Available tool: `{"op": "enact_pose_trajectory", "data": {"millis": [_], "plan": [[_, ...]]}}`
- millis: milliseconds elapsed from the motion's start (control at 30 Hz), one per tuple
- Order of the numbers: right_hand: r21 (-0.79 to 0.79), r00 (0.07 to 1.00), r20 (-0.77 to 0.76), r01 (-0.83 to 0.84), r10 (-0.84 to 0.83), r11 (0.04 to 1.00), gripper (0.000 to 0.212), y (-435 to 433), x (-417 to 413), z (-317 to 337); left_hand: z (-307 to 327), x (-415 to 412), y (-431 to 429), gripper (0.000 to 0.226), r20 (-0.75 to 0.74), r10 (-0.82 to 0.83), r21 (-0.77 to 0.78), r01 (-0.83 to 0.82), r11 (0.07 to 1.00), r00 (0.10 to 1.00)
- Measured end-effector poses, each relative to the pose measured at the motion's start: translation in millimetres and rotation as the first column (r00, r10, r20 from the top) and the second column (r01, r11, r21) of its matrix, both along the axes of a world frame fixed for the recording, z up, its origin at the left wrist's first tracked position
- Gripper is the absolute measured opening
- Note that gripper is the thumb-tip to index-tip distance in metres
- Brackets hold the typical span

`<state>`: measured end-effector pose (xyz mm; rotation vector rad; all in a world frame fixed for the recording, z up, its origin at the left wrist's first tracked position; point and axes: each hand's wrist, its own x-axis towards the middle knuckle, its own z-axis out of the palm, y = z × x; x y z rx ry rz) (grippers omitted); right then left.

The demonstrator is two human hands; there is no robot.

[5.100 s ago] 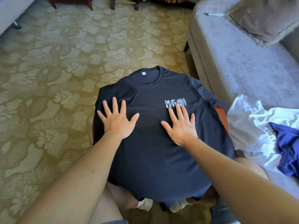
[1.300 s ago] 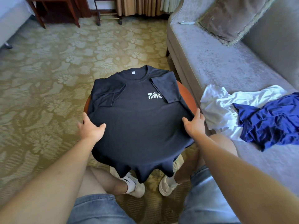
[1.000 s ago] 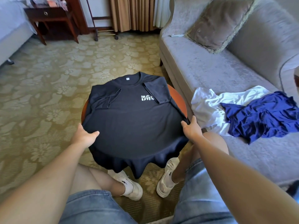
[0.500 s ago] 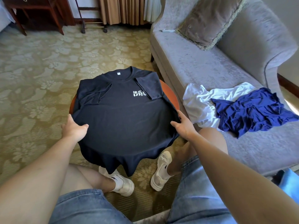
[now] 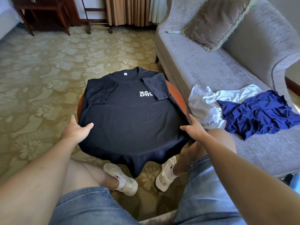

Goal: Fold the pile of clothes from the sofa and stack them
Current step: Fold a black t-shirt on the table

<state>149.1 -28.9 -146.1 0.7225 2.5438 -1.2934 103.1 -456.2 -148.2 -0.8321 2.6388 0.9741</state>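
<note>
Patterned gold carpet (image 5: 48, 62) covers a room with a grey sofa (image 5: 194, 65) on the right. Between the seated person's knees stands a small round tabletop (image 5: 177, 93). A dark T-shirt (image 5: 129, 124) lies face up on it, collar away, both sleeves folded inward over the chest. Its hem hangs off the near rim because the cloth outsizes the surface. The left grip (image 5: 76, 132) and right grip (image 5: 194, 129) each pinch a side edge about midway down, thumb on top, most fingers hidden beneath the cloth. That hold probably prepares lifting the lower half toward the collar. On the sofa seat, a crumpled white garment (image 5: 203, 104) and a blue garment (image 5: 259, 114) overlap, waiting unfolded. No stack is visible yet.
</note>
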Motion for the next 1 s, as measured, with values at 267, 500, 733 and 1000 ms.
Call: {"op": "enact_pose_trajectory", "data": {"millis": [267,500,733,1000], "plan": [[0.081,0.988,-0.151,-0.005,0.017,0.997,0.063,-5,3,26,38,13,-7,0.058,-0.171,-0.027,0.194,0.06,0.979,0.985],[0.06,0.936,-0.347,-0.047,0.065,0.997,0.055,-24,-59,73,89,-24,15,0.026,-0.31,0.101,0.402,0.034,0.915,0.945],[-0.007,0.928,-0.372,0.003,-0.005,1.0,0.063,-24,-130,105,116,-84,28,0.068,-0.331,0.061,0.443,0.098,0.891,0.942],[0.365,0.98,0.097,-0.2,0.176,0.909,0.05,-9,-107,1,4,-59,11,0.079,0.073,-0.184,-0.132,0.193,0.972,0.98]]}}
